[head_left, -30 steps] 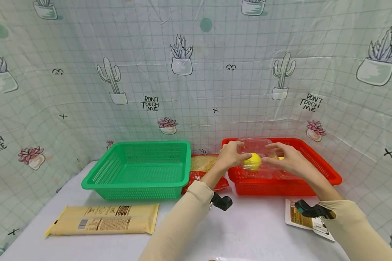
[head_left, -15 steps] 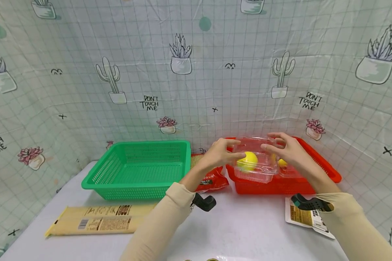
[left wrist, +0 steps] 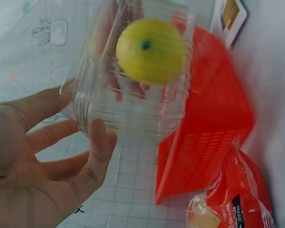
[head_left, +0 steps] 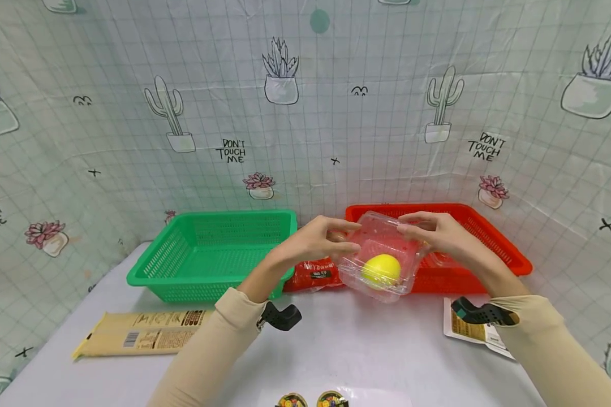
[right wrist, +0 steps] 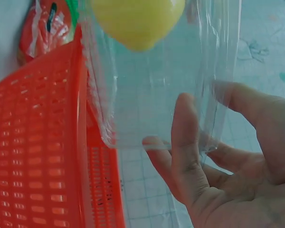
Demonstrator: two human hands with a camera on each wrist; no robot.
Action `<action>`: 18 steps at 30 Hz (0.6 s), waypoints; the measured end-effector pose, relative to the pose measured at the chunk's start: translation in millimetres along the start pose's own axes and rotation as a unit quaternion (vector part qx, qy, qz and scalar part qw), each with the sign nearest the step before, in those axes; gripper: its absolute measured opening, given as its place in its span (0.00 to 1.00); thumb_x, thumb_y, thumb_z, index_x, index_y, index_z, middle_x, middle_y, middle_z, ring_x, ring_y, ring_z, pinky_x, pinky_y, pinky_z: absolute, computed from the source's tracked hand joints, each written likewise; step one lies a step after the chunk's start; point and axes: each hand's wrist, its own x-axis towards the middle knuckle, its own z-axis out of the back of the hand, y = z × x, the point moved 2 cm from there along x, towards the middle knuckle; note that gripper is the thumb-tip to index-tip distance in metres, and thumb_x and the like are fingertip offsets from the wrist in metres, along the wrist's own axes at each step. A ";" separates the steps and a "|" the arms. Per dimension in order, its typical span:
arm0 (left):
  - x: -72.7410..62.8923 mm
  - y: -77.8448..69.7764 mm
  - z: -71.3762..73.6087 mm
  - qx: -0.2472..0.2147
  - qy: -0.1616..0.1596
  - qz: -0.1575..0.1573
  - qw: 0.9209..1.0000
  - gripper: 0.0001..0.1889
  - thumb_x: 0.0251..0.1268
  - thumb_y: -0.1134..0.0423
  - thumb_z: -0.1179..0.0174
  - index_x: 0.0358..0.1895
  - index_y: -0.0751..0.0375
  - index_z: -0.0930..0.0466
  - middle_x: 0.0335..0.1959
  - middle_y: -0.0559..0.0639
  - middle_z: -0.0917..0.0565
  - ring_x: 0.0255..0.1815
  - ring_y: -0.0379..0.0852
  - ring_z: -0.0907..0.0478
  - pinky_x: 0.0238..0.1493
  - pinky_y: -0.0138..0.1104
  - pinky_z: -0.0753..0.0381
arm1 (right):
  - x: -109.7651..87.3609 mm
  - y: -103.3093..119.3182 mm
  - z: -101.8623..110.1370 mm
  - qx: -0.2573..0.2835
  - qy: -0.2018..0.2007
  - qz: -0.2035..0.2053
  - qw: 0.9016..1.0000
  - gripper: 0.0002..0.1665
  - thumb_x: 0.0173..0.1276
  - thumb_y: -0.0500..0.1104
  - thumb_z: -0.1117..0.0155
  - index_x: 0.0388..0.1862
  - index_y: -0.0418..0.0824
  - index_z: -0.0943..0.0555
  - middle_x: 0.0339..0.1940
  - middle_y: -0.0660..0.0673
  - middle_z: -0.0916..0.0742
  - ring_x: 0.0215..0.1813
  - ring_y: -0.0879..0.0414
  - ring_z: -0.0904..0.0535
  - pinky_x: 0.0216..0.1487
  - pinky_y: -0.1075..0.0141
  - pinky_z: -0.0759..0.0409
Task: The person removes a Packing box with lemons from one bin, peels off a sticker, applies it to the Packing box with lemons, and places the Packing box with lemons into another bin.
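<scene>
A clear plastic box (head_left: 389,240) with a yellow lemon (head_left: 382,270) inside is held between both hands, tilted, in front of the red basket (head_left: 494,249). My left hand (head_left: 310,240) grips its left end; in the left wrist view thumb and fingers (left wrist: 99,147) pinch the rim. At the opposite end, my right hand (head_left: 445,234) grips the rim, and the right wrist view shows its fingers (right wrist: 185,137) against the clear wall. The lemon rests toward the box's near side. Part of the basket's inside is hidden behind the box and right hand.
A green basket (head_left: 214,291) stands on the left. Between the baskets lies a red package (head_left: 313,275). A long beige packet (head_left: 132,333) lies front left, a white and brown pouch (head_left: 468,328) front right. Round colourful labels (head_left: 332,399) show at the table's near edge.
Both hands have brought the box with the lemon leftward and nearer, from over the red basket to its front. The box now tilts, and the lemon sits lower in view.
</scene>
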 end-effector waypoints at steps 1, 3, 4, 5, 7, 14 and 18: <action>-3.4 0.5 1.9 -0.004 0.003 0.003 1.000 0.30 0.64 0.55 0.34 0.69 0.54 0.28 0.36 0.58 0.13 0.22 0.43 0.21 0.22 0.28 0.30 | -0.8 1.3 -1.6 0.000 0.005 -0.001 1.000 0.34 0.68 0.60 0.38 0.67 0.44 0.27 0.58 0.34 0.16 0.44 0.49 0.15 0.34 0.61 0.15; -10.5 2.7 5.3 -0.016 0.012 0.007 1.000 0.30 0.64 0.55 0.34 0.69 0.53 0.28 0.40 0.56 0.12 0.26 0.44 0.18 0.25 0.29 0.27 | -2.8 4.2 -4.8 0.000 0.013 -0.005 1.000 0.34 0.68 0.60 0.37 0.66 0.44 0.26 0.58 0.34 0.16 0.43 0.50 0.16 0.37 0.60 0.14; -13.9 4.1 6.8 -0.020 0.015 0.007 1.000 0.30 0.63 0.55 0.34 0.69 0.53 0.28 0.43 0.55 0.12 0.29 0.44 0.18 0.27 0.30 0.25 | -3.8 5.6 -6.3 0.002 0.017 -0.007 1.000 0.34 0.67 0.60 0.37 0.66 0.43 0.26 0.57 0.34 0.16 0.42 0.50 0.16 0.37 0.60 0.14; -17.4 5.5 8.1 -0.025 0.020 0.006 0.999 0.30 0.63 0.55 0.34 0.69 0.53 0.28 0.46 0.56 0.13 0.33 0.45 0.16 0.30 0.30 0.22 | -4.9 7.1 -7.8 0.006 0.021 -0.012 1.000 0.34 0.67 0.60 0.36 0.65 0.43 0.25 0.57 0.34 0.16 0.41 0.50 0.16 0.37 0.59 0.14; -24.4 9.1 9.8 -0.031 0.026 0.003 0.999 0.29 0.63 0.55 0.34 0.69 0.50 0.28 0.55 0.54 0.16 0.42 0.45 0.16 0.37 0.33 0.18 | -7.6 10.1 -10.7 0.015 0.029 -0.020 0.999 0.34 0.66 0.60 0.35 0.64 0.42 0.25 0.56 0.34 0.15 0.39 0.50 0.16 0.36 0.59 0.14; -46.5 22.0 9.4 -0.100 0.051 -0.021 0.993 0.31 0.61 0.59 0.32 0.69 0.44 0.28 0.68 0.48 0.25 0.67 0.51 0.28 0.57 0.41 0.18 | -16.8 16.8 -22.9 0.037 0.054 -0.022 0.998 0.33 0.66 0.58 0.34 0.64 0.41 0.25 0.56 0.33 0.16 0.47 0.50 0.16 0.38 0.56 0.13; -61.6 30.0 8.8 -0.138 0.060 -0.026 0.988 0.35 0.59 0.61 0.30 0.71 0.46 0.31 0.72 0.48 0.29 0.71 0.52 0.32 0.64 0.43 0.23 | -23.0 18.0 -31.5 0.041 0.066 -0.017 0.997 0.31 0.67 0.57 0.35 0.63 0.42 0.24 0.55 0.34 0.16 0.45 0.49 0.17 0.38 0.57 0.13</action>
